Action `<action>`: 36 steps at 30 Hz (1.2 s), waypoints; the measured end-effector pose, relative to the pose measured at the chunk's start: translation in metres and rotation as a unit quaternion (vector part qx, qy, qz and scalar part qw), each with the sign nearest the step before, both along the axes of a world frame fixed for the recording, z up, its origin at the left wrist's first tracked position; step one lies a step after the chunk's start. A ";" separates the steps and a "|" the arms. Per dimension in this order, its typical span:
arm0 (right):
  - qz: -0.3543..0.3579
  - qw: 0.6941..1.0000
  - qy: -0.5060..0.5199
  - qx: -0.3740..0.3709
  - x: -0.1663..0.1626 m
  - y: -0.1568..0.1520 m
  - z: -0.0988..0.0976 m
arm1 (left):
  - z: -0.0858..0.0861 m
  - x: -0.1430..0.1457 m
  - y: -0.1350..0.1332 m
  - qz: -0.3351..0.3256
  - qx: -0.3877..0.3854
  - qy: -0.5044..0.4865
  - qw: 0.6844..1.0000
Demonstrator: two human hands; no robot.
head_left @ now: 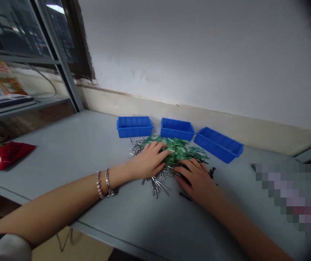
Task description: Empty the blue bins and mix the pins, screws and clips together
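Green packets (179,149) under fingers (160,146), bag (4,77) lettering blurred

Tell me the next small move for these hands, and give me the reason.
Probably, have the left hand draw a few green packets away from the silver metal pins. That hand is spread at the left side of the packets, and packets and pins lie jumbled together, so parting them should make single pieces easier to pick out.
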State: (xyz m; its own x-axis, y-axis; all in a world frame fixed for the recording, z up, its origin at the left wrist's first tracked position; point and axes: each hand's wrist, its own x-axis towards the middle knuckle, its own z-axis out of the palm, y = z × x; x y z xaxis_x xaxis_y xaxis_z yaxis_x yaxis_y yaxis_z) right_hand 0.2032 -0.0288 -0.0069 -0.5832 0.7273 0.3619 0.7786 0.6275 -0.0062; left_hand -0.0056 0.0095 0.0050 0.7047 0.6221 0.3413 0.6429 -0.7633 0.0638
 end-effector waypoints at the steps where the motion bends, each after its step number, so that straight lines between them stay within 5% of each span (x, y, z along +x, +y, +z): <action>1: -0.011 1.000 0.011 0.011 0.003 0.002 0.000 | 0.000 0.000 0.000 0.000 -0.001 0.001 1.000; 5: -0.032 0.997 0.068 0.005 0.017 0.007 0.013 | 0.000 0.000 0.000 -0.005 -0.004 0.004 1.000; 9: -0.052 0.984 0.080 -0.147 0.026 0.001 0.031 | 0.000 0.000 0.000 -0.007 -0.002 0.000 1.000; 13: -0.009 0.970 0.043 -0.240 0.027 -0.007 0.029 | 0.001 0.000 0.000 -0.008 0.003 0.001 1.000; 17: 0.004 0.978 0.027 -0.206 0.021 -0.005 0.015 | 0.000 0.000 0.000 -0.003 -0.001 0.004 1.000; 28: -0.099 0.992 0.025 -0.078 0.006 -0.005 0.005 | 0.001 0.000 0.000 -0.005 -0.001 0.010 1.000; 36: -0.045 0.996 0.008 -0.078 0.004 -0.004 -0.003 | 0.002 0.001 -0.001 0.001 -0.003 0.014 1.000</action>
State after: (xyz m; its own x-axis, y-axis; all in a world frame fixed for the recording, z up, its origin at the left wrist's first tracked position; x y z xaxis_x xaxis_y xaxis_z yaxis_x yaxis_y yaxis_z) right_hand 0.2070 -0.0329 -0.0099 -0.5080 0.8247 0.2488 0.8310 0.5452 -0.1104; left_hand -0.0050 0.0083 0.0066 0.7132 0.6254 0.3167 0.6458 -0.7618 0.0502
